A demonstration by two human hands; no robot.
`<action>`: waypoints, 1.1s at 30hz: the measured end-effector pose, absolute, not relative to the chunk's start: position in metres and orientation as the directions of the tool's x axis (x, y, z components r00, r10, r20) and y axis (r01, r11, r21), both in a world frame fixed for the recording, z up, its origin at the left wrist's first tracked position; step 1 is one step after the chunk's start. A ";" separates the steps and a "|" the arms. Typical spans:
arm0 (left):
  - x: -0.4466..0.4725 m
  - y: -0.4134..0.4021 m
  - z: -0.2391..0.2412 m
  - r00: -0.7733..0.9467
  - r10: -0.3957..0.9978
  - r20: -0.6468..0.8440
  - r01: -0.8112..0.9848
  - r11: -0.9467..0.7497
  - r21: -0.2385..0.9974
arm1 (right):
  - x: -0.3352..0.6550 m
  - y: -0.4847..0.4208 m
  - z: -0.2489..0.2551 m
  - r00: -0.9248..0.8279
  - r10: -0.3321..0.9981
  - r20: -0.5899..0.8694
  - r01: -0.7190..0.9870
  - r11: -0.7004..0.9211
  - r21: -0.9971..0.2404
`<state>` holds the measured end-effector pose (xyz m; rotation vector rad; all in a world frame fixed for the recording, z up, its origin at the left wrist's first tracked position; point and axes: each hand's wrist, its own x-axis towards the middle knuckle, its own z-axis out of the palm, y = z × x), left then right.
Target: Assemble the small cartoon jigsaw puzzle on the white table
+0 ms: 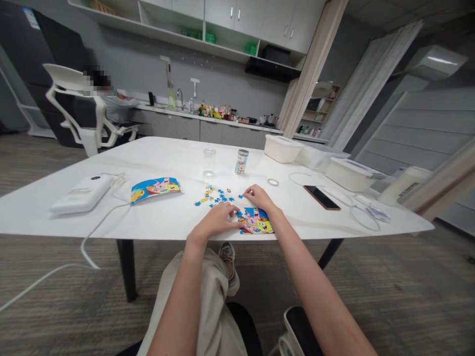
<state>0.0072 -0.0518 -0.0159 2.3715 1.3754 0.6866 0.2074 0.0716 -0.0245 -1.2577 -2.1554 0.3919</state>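
A partly assembled jigsaw puzzle (pixel 256 221) with cartoon figures on blue lies at the table's near edge. My left hand (pixel 217 220) rests at its left side, thumb and fingers apart, fingertips touching the puzzle's edge. Just beyond the puzzle, my right hand (pixel 259 197) pinches a small blue puzzle piece (pixel 240 196) between thumb and forefinger, at or close to the tabletop. Loose blue and yellow puzzle pieces (pixel 221 199) are scattered left of that hand. Farther left, a curled picture sheet (pixel 156 189) shows similar cartoon figures.
Behind the pieces stand a clear jar (pixel 209 162) and a printed canister (pixel 241 162). A ring-shaped lid (pixel 273 182), a phone (pixel 321 197) and white bins (pixel 282 149) are to the right. A white device (pixel 83 194) with cables lies left. A person sits in the background.
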 end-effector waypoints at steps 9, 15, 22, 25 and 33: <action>0.007 -0.050 -0.018 0.426 0.870 0.248 0.719 -0.492 0.490 | 0.207 0.074 -0.025 -0.380 0.872 0.309 0.635 0.489 -0.598; 0.006 -0.052 -0.016 0.426 0.867 0.257 0.714 -0.497 0.493 | 0.203 0.066 -0.014 -0.390 0.856 0.340 0.637 0.517 -0.572; 0.008 -0.054 -0.013 0.420 0.870 0.257 0.710 -0.492 0.505 | 0.200 0.050 0.000 -0.515 0.839 0.175 0.260 0.348 -0.901; 0.008 -0.055 -0.012 0.423 0.872 0.245 0.713 -0.488 0.503 | 0.200 0.043 0.003 -0.547 0.830 0.107 0.226 0.269 -0.936; 0.008 -0.053 -0.015 0.430 0.865 0.259 0.705 -0.501 0.502 | 0.203 0.041 0.007 -0.601 0.795 0.077 0.223 0.260 -0.940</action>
